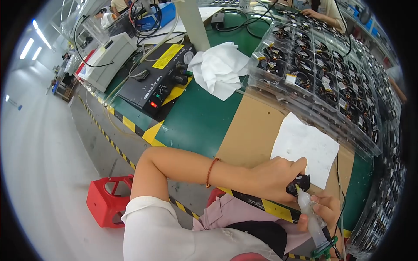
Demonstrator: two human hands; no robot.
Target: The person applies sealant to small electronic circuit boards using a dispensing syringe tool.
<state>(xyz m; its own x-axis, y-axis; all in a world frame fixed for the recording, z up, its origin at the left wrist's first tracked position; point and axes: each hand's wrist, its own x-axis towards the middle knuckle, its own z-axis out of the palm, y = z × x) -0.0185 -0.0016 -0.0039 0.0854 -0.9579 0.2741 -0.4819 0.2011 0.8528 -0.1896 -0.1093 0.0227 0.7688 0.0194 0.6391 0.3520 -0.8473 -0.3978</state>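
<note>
My left hand [273, 177], with a red-brown bracelet at the wrist, pinches a small black part [298, 184] near the front edge of the bench. The part's exact kind is hard to make out. In my right hand [327, 209] is a translucent dispensing syringe [310, 217] with a green fitting [324, 248] at its rear end. The syringe's narrow tip meets the black part, or nearly so; I cannot tell whether they touch. Just beyond my left hand, a white wipe [305, 145] lies flat on a brown board [250, 128].
Stacked clear trays [313, 71] full of small wired parts stand at the back right. A crumpled white cloth [220, 67] lies beside a black dispenser controller [154, 80]. Cables run across the bench [193, 119]. A co-worker's hand [314, 14] shows beyond; a red stool [106, 202] is left.
</note>
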